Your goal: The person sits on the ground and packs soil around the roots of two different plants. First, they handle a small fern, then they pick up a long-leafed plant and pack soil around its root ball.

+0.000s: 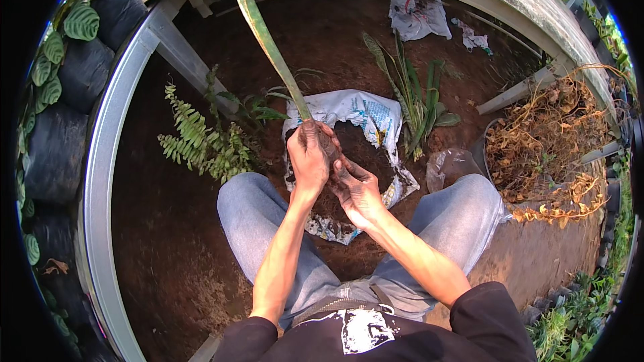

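Observation:
A long, upright snake plant leaf (274, 42) with yellowish edges rises from my left hand (309, 153), which is closed around its base. My right hand (359, 191), soiled with dark earth, has its fingers at the soil-covered root end just below, against my left hand. Beneath both hands lies a torn white plastic sack (347, 100) with blue print, spread open around dark soil (352, 148). A bunch of snake plants (415, 95) lies just beyond the sack's right side. The exact finger contact at the roots is partly hidden.
A fern (206, 146) grows left of the sack. Dried brown plants (548, 136) fill a container at right, beside a clear plastic bag (448, 166). White plastic scraps (420, 15) lie on the ground farther off. A metal frame (108, 161) with legs surrounds the spot, with black planting bags (55, 151) outside it.

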